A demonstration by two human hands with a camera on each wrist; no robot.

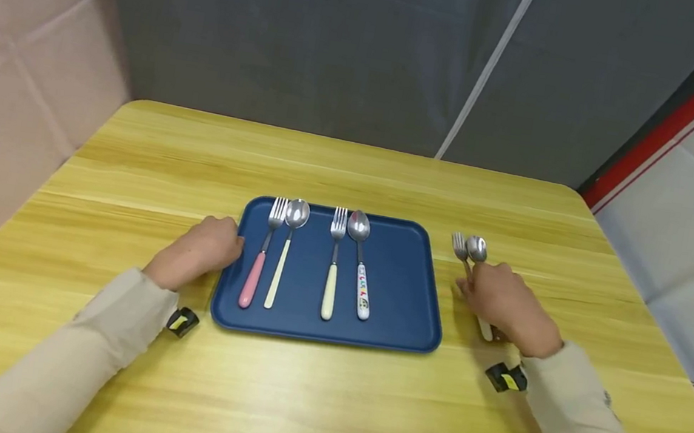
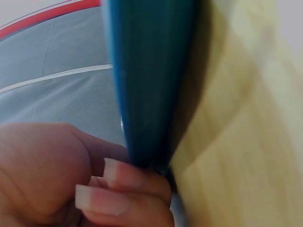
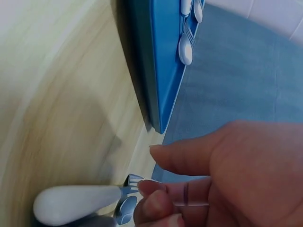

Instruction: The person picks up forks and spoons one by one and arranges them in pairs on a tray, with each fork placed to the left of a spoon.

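Note:
At the left edge of the blue tray point(image 1: 400, 284), my left hand point(image 1: 208, 244) grips the rim, its fingers curled at the edge in the left wrist view. On the tray lie a pink-handled fork point(image 1: 252, 281), a slim cream-handled spoon point(image 1: 276, 277), a cream-handled fork point(image 1: 329, 292) and a spoon with a patterned white handle point(image 1: 363, 290). Right of the tray, my right hand point(image 1: 503, 300) hovers over another fork point(image 1: 459, 244) and spoon point(image 1: 477, 248), partly covering them. Its thumb stands apart from the bent fingers, whose tips are close to the fork's neck.
The wooden table point(image 1: 318, 407) extends around the tray. A dark grey partition point(image 1: 313, 39) rises behind its far edge. Pale panels stand at left and right, with a red strip point(image 1: 692, 111) along the right one.

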